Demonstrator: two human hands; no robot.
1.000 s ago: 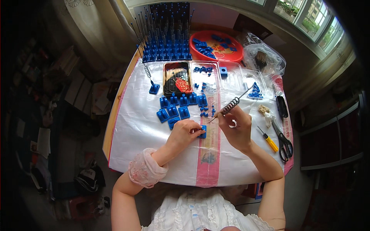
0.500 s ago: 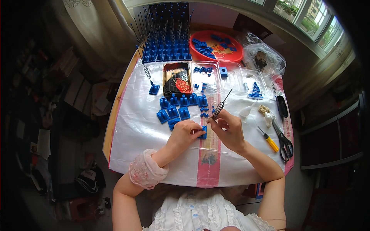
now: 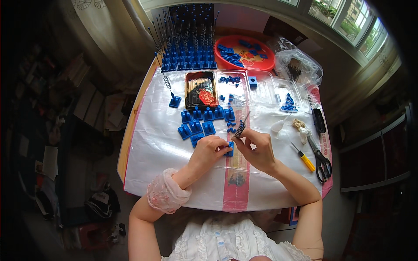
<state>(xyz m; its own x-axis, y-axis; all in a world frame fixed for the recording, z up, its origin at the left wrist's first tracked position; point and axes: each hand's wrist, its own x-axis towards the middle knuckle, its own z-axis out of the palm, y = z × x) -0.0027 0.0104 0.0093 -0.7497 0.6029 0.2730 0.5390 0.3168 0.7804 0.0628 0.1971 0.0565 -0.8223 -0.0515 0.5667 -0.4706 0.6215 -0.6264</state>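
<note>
Left hand (image 3: 209, 151), frame centre: fingertips pinched on blue base (image 3: 230, 152). Right hand (image 3: 259, 150), just right: fingers closed on tilted spring (image 3: 240, 129), beside the base. Sheet (image 3: 150, 148): runs left to wooden edge (image 3: 125, 152). Scissors (image 3: 323, 166): near right edge.

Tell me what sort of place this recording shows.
Probably a room in a home, doubling as a small workspace: a patterned curtain hangs near a window, and rows of spring-topped blue bases stand at the back of a covered table.
</note>
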